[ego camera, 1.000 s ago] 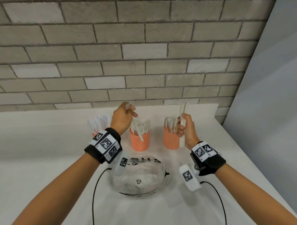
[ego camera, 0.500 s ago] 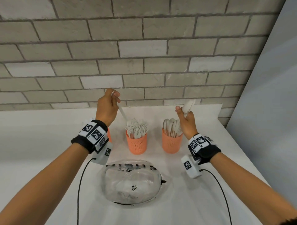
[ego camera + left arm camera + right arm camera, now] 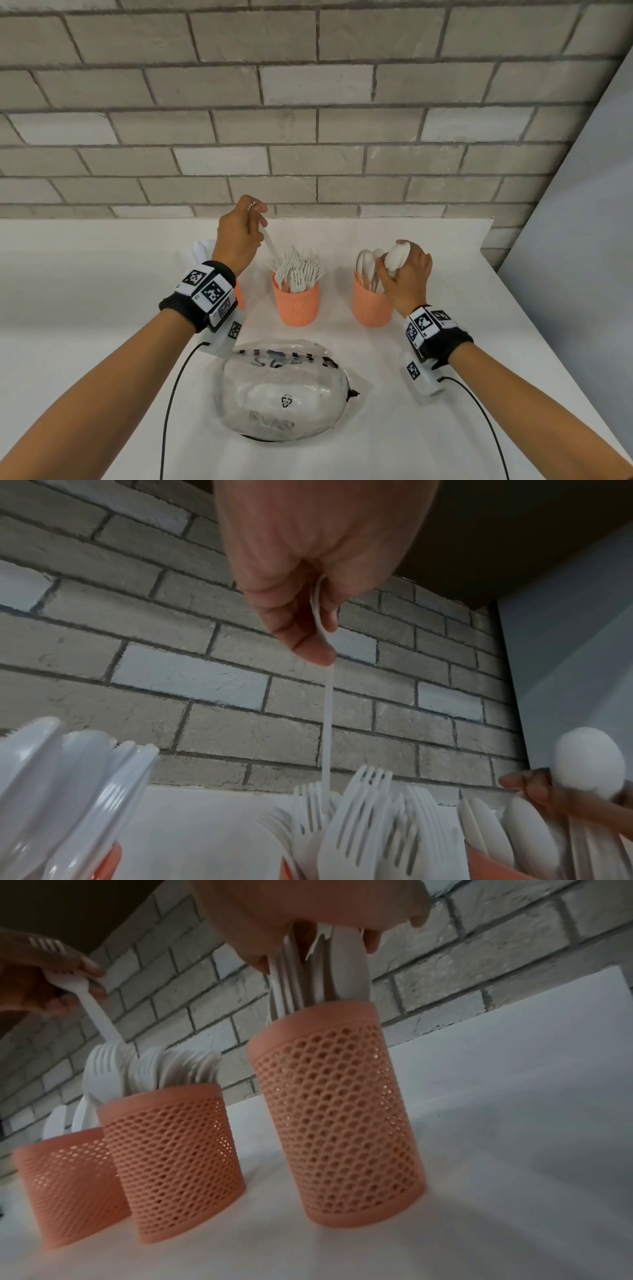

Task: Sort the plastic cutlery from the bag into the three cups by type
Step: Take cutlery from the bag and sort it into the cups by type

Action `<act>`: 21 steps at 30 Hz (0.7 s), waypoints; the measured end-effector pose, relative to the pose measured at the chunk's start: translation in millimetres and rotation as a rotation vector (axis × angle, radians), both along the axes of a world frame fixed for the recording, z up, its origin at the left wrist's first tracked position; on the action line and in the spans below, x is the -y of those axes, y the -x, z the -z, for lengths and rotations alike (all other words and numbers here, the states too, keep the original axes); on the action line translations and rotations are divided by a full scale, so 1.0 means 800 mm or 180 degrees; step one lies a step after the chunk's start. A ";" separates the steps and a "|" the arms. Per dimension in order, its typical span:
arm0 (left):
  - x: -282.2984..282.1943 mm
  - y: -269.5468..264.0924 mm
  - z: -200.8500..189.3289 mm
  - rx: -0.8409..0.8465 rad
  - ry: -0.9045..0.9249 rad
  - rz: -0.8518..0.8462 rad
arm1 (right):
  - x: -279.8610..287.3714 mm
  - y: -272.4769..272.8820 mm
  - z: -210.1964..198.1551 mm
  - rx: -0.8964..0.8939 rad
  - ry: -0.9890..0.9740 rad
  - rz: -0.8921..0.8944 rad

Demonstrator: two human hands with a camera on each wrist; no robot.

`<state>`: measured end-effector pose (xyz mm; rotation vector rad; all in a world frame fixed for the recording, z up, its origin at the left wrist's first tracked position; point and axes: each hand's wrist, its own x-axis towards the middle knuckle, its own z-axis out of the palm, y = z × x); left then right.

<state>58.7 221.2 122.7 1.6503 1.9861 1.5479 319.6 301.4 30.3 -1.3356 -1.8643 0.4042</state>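
1. My left hand point(image 3: 239, 240) has its grip pinched on a white plastic fork point(image 3: 269, 241), thumb and fingers holding it just below the tines, which poke out above the knuckles; the handle slants down into the middle cup point(image 3: 296, 303).
2. From the left wrist view, the fork handle point(image 3: 327, 718) drops straight from the fingertips into the cluster of upright forks point(image 3: 356, 826).
3. My right hand point(image 3: 406, 274) has its grip clamped on a bunch of white spoons point(image 3: 397, 258), bowls up, held at the mouth of the right cup point(image 3: 370, 306); their handles run down inside it in the right wrist view.
4. The right cup point(image 3: 337, 1110) is orange mesh, standing upright on the white surface point(image 3: 428, 428); other spoons point(image 3: 364, 263) stand in it.
5. The left cup point(image 3: 68, 1188), mostly hidden behind my left wrist in the head view, holds knives point(image 3: 78, 791) with serrated edges.
6. The three cups stand in a row, near each other but apart.
7. The clear plastic bag point(image 3: 284, 390) lies on the surface nearest me, between my forearms; what is left inside I cannot tell.
8. Behind the surface is a grey brick wall point(image 3: 308, 120).
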 end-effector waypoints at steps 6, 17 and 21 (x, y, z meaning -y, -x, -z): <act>-0.006 -0.006 0.005 -0.0459 -0.0074 0.0069 | 0.004 0.000 -0.010 -0.0611 -0.0057 -0.0127; -0.018 -0.020 0.019 -0.1158 0.0144 -0.0023 | 0.003 0.010 -0.039 0.1153 -0.0094 -0.0427; -0.020 -0.021 0.026 -0.1262 0.0416 -0.0065 | 0.008 0.016 -0.035 0.1729 0.0036 -0.0509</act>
